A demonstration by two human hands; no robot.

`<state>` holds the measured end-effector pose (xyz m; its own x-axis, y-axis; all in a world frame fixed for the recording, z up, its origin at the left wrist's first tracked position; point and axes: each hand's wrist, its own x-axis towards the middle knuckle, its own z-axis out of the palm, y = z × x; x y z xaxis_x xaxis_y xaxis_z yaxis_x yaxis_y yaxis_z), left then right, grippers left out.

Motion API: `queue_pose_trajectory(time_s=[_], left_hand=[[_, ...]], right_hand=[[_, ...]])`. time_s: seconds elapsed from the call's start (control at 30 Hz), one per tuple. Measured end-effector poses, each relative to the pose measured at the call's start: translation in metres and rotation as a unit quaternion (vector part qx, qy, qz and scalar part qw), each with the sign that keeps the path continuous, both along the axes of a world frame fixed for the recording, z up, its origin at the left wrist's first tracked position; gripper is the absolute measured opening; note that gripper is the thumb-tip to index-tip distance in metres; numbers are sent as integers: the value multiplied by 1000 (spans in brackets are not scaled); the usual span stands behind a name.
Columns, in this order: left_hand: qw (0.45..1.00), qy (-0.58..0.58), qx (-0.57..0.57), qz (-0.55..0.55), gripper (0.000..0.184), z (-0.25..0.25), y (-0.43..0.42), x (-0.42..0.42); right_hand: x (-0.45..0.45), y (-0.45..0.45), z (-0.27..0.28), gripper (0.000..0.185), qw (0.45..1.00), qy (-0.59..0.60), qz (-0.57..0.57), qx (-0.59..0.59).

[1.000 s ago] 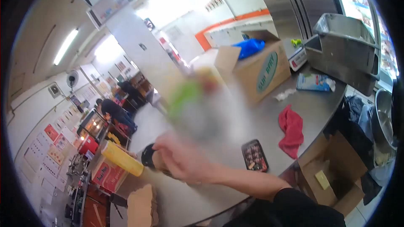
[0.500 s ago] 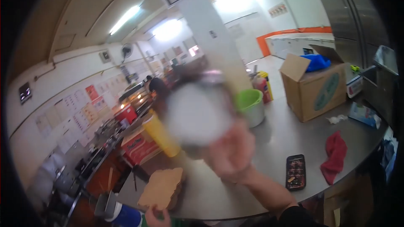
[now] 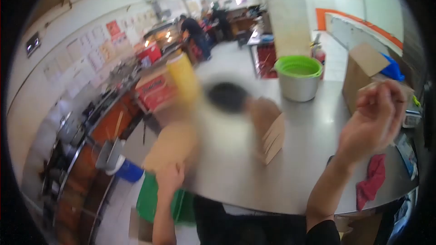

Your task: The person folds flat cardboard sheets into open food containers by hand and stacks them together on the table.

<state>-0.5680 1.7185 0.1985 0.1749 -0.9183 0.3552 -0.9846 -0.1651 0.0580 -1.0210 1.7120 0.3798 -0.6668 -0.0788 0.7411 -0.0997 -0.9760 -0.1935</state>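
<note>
My left hand (image 3: pixel 170 178) is closed at the near edge of a flat brown cardboard piece (image 3: pixel 170 147), at the table's left side. My right hand (image 3: pixel 374 115) is raised at the right, in front of the open carton. Its fingers are curled together, and I cannot make out what, if anything, is in them. Another brown cardboard piece (image 3: pixel 274 138) with dark slits stands tilted at mid-table. Behind it a round, pale shape with a dark middle (image 3: pixel 227 97) is too blurred to name.
On the steel table (image 3: pixel 227 172) are a pot with a green basket (image 3: pixel 299 79), an open carton (image 3: pixel 361 70) and a red cloth (image 3: pixel 371 181). A red box (image 3: pixel 156 91) and a yellow cylinder (image 3: pixel 182 79) stand left. People (image 3: pixel 196 35) work in the background.
My right hand has moved from close before the camera, by a blurred white round shape, to the right. The view has tilted down. My left hand stays at the cardboard.
</note>
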Motion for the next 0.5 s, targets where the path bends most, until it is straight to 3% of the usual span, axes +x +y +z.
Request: queue_pose_trajectory(time_s=[0.03,0.1,0.23,0.3,0.37,0.4,0.47,0.5], left_hand=[[999,-47,3,-20,31,-7,-5,10],[984,-51,-137,-100,30,-21,-13,30],[960,-154,-206,-110,29,-9,-13,50],[972,34,-230,-17,32,12,-1,45],[974,66,-172,134,30,43,24,33],[973,67,-178,130,30,57,30,23],[883,198,-424,16,35,76,46,1],[883,198,-426,23,35,85,51,-13]], right_hand=[[-2,-3,-2,15,1000,-17,-11,0],[1,-5,-2,16,999,-43,-7,21],[3,-14,0,13,998,43,-24,48],[9,-17,-2,11,997,77,18,20],[26,-8,0,10,996,71,48,37],[31,-13,-7,12,993,107,40,26],[66,-4,-10,16,981,139,66,115],[83,1,-11,18,972,157,77,159]])
